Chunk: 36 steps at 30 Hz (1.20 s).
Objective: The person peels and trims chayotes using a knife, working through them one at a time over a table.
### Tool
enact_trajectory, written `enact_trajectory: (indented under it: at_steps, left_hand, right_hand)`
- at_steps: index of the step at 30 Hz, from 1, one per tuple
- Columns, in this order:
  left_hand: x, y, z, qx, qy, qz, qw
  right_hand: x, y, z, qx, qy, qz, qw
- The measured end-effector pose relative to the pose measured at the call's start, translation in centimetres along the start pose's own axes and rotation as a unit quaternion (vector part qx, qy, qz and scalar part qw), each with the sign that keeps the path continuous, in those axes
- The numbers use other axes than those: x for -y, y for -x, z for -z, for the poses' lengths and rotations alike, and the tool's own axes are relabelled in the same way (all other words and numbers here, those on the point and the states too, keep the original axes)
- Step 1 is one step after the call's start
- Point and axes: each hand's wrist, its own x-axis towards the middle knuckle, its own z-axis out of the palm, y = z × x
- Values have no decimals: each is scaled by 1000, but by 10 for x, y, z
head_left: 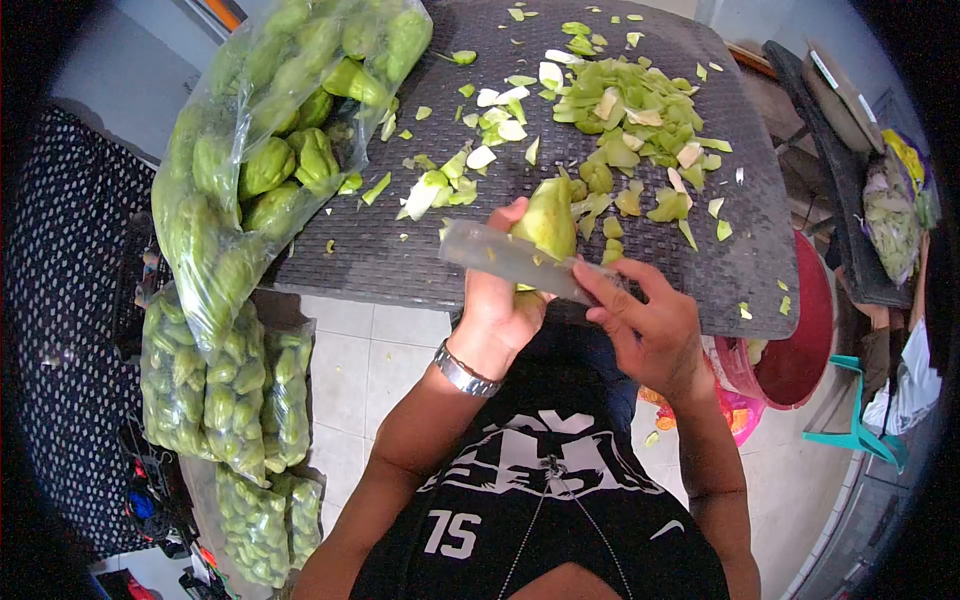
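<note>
My left hand (503,305) is closed around a pale green chayote (548,222), held over the near edge of the dark woven-pattern table (400,262). In my right hand (645,325) is a knife with a broad blade (505,258), its handle hidden by my fingers. The blade lies across the front of the chayote and points left; I cannot tell whether it is cutting in. Just beyond, green peelings (630,105) form a heap, and paler cut pieces (430,190) lie scattered to the left.
A clear plastic bag of whole chayotes (270,165) covers the table's left end. More filled bags (205,385) stand below it. At right are a red tub (805,330), a teal stool (860,425) and a dark shelf (835,190) holding a bagged vegetable (890,220).
</note>
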Motion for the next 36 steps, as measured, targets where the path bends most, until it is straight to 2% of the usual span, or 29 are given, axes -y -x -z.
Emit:
enact_trajectory:
  at_steps: [2, 5, 9, 10, 13, 15, 16, 19, 22, 25, 27, 28, 31, 33, 35, 36]
  left_hand:
    - [2, 4, 0, -36, 8, -26, 999]
    - [-13, 16, -8, 47, -63, 38, 996]
    - [-12, 10, -15, 4, -70, 31, 997]
    - [-9, 7, -13, 12, -62, 30, 998]
    - [-4, 1, -4, 22, -30, 28, 999]
    - [-1, 1, -7, 12, 9, 30, 999]
    - [0, 0, -2, 43, -5, 23, 999]
    - [1, 1, -1, 41, 2, 17, 999]
    - [3, 4, -10, 10, 11, -13, 1000]
    - [-1, 5, 2, 54, 7, 30, 998]
    - [-2, 13, 2, 54, -33, -23, 998]
    - [-10, 18, -7, 56, -44, 23, 997]
    - [-15, 24, -14, 50, -42, 31, 997]
    - [-15, 16, -12, 25, -54, 22, 998]
    - [-12, 7, -12, 15, -66, 15, 998]
    - [-10, 4, -11, 15, -70, 12, 997]
  right_hand:
    - [-17, 1, 1, -3, 19, -59, 998]
    - [-64, -1, 17, -42, -8, -135, 990]
    - [-43, -11, 31, -34, -58, -228, 971]
    - [-40, -10, 24, -40, -71, -146, 986]
    - [0, -6, 18, 18, -28, -59, 998]
    - [9, -3, 10, 17, -21, -33, 999]
    - [10, -2, 8, 18, -16, -20, 999]
    - [9, -1, 8, 23, -5, -10, 1000]
    - [0, -2, 9, 40, -1, 9, 999]
    - [-13, -3, 12, 33, 27, 40, 998]
    - [-32, -4, 16, 17, 14, -9, 1000]
    - [-43, -5, 20, 8, 8, -33, 999]
    - [-75, -8, 36, -29, -25, -171, 985]
    - [-62, -11, 42, -12, -60, -260, 964]
    - [-46, -11, 39, -7, -80, -229, 970]
    - [-39, -8, 33, -8, -84, -153, 985]
